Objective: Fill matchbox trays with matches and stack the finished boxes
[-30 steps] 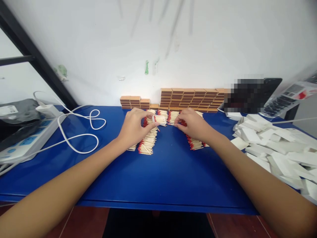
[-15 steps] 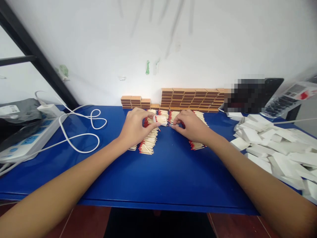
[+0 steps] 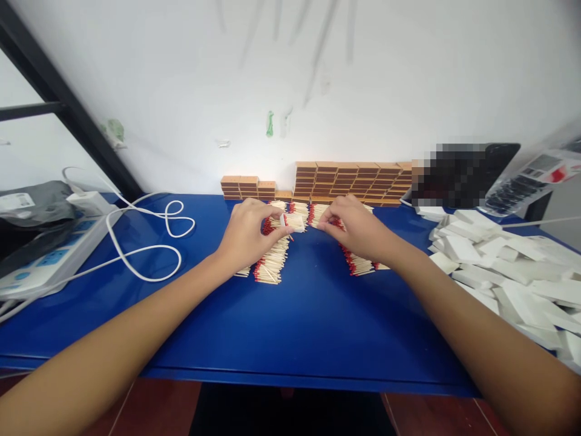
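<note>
Small white open tray (image 3: 299, 230) of red-tipped wooden matches (image 3: 293, 221) sits pinched in our left hand (image 3: 249, 235) over the blue surface (image 3: 290, 333), our right hand (image 3: 356, 227) curled, its hold unclear, as stacked brown-and-tan boxes (image 3: 347, 180) look finished while loose matches (image 3: 271, 266) and heaped white cardboard pieces (image 3: 512, 266) remain.

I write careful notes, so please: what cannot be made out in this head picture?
All in the head view:
Whether the bare right hand pinches anything: its fingers hide this.
How many red-tipped wooden matches the small white cardboard tray holds: too small, partly covered by the bare left hand.
Part of the flat black panel: pixelated.
The heap of white cardboard trays: right edge cuts it.
</note>
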A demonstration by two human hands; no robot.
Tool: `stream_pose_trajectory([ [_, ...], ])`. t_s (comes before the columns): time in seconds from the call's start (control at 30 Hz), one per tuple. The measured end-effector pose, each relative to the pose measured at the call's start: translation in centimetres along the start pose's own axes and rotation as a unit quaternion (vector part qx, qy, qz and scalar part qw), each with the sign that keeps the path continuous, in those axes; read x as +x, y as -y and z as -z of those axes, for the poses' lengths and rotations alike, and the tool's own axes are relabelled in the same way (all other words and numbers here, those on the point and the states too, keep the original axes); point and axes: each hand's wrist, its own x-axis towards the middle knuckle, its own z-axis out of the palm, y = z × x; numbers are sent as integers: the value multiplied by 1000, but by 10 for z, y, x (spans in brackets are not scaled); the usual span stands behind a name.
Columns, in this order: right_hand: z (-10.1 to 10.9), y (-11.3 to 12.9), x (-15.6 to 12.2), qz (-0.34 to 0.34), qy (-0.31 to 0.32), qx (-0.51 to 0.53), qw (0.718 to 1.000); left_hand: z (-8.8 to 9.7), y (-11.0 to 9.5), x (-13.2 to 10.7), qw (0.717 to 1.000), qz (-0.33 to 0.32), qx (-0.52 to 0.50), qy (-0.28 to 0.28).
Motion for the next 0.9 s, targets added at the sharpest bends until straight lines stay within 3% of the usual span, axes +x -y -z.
stream_pose_trajectory([
  [0.13, 6, 22, -2, 8, -59, 44, 997, -2, -2, -1, 1000, -15, -11, 2],
  [0.37, -5, 42, -4, 38, -68, 85, 993, -6, -8, -4, 996, -61, -66, 0],
  [0.6, 4, 22, -1, 16, -90, 54, 994, -3, -5, -2, 999, -27, -43, -14],
  [0.9, -13, -8, -1, -16, 17, -65, 998, 0, -1, 0, 999, 1, -15, -31],
])
